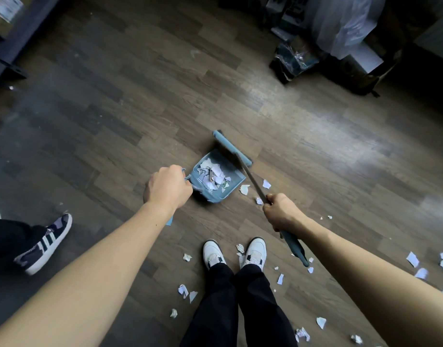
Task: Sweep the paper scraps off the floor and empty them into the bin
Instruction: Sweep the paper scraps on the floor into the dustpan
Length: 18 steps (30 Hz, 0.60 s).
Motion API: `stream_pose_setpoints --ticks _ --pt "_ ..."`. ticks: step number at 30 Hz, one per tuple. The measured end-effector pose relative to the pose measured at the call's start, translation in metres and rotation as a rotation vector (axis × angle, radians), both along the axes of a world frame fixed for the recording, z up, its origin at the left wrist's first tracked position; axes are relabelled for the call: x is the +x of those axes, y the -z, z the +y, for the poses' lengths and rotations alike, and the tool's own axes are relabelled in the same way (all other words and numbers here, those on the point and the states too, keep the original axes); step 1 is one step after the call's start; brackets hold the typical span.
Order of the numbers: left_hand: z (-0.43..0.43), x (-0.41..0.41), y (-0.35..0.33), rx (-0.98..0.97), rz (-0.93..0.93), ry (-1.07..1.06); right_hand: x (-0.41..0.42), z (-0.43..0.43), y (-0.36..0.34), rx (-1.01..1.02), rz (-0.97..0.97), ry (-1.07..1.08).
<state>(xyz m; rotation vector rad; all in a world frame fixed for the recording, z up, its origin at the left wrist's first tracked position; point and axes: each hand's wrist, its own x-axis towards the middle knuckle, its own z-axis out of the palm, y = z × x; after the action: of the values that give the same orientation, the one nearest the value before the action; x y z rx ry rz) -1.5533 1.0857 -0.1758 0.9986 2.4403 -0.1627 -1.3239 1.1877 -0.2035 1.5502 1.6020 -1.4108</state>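
Observation:
A blue dustpan (pixel 231 172) rests on the wooden floor in front of me, with a heap of white paper scraps (pixel 213 175) inside it. My left hand (pixel 168 187) is closed around the dustpan's handle at its near left end. My right hand (pixel 280 211) grips the thin shaft of a blue broom, whose head (pixel 231 146) sits at the dustpan's far open side. Loose paper scraps (pixel 245 189) lie beside the pan, around my white shoes, and off to the right (pixel 413 259). No bin is in view.
Another person's dark striped sneaker (pixel 44 244) stands at the left. Boxes and plastic-wrapped items (pixel 295 58) crowd the far right corner. Dark furniture (pixel 5 51) lines the far left. My own feet (pixel 236 251) stand just behind the dustpan.

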Motion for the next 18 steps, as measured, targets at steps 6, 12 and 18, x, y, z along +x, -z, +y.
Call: stream_pose_setpoints --ticks 6,12,18 --pt "-0.013 0.004 -0.001 0.020 -0.011 0.005 0.015 -0.019 -0.013 -0.053 0.051 0.049" --pt "-0.045 -0.001 -0.007 0.037 -0.080 -0.037 0.040 -0.022 -0.036 0.052 0.004 0.176" --pt "-0.065 0.011 -0.018 0.030 -0.076 0.062 0.074 -0.028 -0.041 0.116 -0.068 0.276"
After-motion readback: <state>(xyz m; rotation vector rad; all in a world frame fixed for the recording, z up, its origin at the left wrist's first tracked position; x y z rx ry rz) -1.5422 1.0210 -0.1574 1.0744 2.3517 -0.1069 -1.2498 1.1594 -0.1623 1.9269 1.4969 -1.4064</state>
